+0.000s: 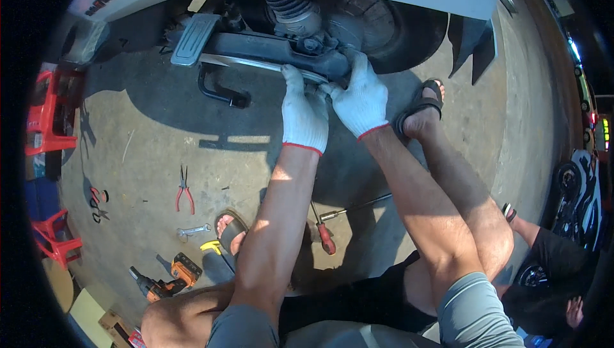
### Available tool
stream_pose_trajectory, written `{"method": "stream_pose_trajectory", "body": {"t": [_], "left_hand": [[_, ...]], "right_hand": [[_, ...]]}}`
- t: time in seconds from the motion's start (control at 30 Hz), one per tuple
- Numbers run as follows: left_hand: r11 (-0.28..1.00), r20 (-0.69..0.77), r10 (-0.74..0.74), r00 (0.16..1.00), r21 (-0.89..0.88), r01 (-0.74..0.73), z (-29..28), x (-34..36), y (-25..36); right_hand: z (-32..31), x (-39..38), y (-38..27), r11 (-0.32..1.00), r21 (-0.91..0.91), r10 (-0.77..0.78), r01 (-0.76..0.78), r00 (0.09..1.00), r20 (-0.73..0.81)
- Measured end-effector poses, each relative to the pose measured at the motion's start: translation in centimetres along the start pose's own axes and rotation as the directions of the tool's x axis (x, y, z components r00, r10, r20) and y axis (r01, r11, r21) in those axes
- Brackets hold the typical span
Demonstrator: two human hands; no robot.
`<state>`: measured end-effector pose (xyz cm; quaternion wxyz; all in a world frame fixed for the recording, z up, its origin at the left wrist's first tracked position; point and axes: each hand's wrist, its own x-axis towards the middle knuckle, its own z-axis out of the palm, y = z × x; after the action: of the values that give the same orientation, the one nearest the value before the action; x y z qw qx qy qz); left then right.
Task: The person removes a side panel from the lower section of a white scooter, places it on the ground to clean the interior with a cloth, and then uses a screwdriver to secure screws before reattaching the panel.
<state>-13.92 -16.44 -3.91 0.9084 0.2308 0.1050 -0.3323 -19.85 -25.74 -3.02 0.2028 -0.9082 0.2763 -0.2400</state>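
Both my hands wear white knit gloves with red cuffs and reach up under a white scooter's body. My left hand [303, 110] grips a long thin silver metal strip [249, 63] that runs along the black underside frame [268, 47]. My right hand [359, 95] presses on the black frame by the strip's right end, just below the coil spring [291, 8]. The rear wheel [390, 25] sits right behind it. A ribbed grey footrest [195, 38] sticks out at the left.
On the concrete floor lie red-handled pliers [184, 191], a wrench [192, 230], a red-handled screwdriver [323, 233] and an orange cordless drill [167, 281]. Red plastic stools [46, 118] stand at the left. Another person [550, 265] crouches at lower right.
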Motion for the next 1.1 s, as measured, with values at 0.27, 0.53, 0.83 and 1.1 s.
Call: {"method": "stream_pose_trajectory", "body": {"t": [0.27, 0.53, 0.83, 1.1], "left_hand": [[0.96, -0.151, -0.073, 0.986, 0.259, 0.111, -0.3, 0.0, 2.0], [0.895, -0.142, -0.077, 0.987, 0.427, 0.132, 0.7, -0.7, 3.0], [0.905, -0.175, -0.086, 0.981, 0.399, 0.15, 0.9, 0.1, 2.8], [0.914, -0.132, -0.075, 0.988, 0.387, 0.121, 0.6, -0.3, 2.4]], "right_hand": [[-0.6, -0.5, -0.6, 0.984, 0.158, 0.069, -0.079, 0.995, 0.069], [-0.9, -1.1, -0.6, 0.993, 0.02, 0.117, -0.119, 0.988, 0.102], [-0.3, -1.3, -0.2, 0.998, 0.023, 0.058, -0.061, 0.994, 0.092], [0.0, -1.2, 0.4, 0.998, 0.046, 0.037, -0.04, 0.998, 0.051]]}}
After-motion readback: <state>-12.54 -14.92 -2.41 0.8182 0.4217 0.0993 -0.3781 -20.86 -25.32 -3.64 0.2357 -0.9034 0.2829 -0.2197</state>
